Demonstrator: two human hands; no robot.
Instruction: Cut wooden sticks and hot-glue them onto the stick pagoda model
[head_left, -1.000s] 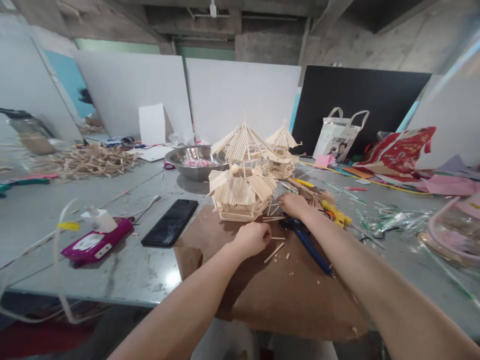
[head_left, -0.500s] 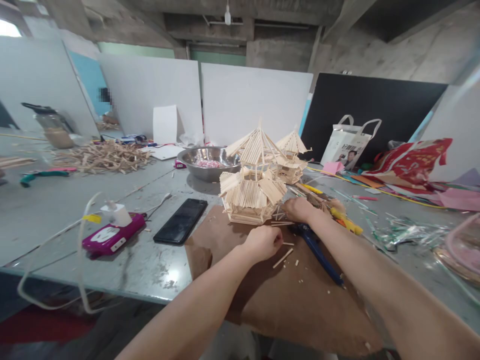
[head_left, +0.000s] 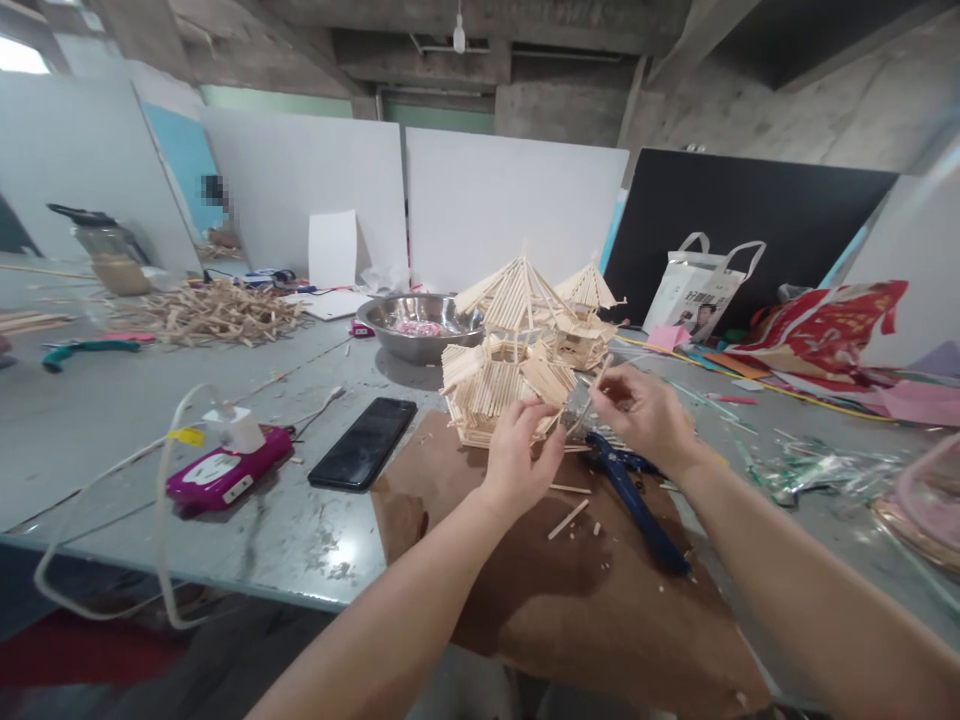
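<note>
A small pavilion model (head_left: 495,395) made of thin wooden sticks stands on a brown board (head_left: 600,630), its tiered roof rising to a point. My left hand (head_left: 521,460) is in front of the model's lower roof, fingers apart and curved, with nothing visible in them. To the model's right, my right hand (head_left: 649,415) is closed in a pinch on a short wooden stick (head_left: 601,374). Below that hand lies a blue-handled cutting tool (head_left: 637,510). Loose sticks (head_left: 568,519) and tiny offcuts are scattered on the board.
A second stick pavilion (head_left: 589,320) stands behind. Around lie a steel bowl (head_left: 420,345), black phone (head_left: 364,443), purple power strip (head_left: 225,475) with a white cable, a stick pile (head_left: 217,312), and green-clear plastic wrappers (head_left: 817,465). A white bag (head_left: 690,290) stands at the back right.
My left hand has risen toward the model and its fingers have spread. My right hand has lifted off the table beside the model and now holds a stick upright, uncovering more of the blue tool.
</note>
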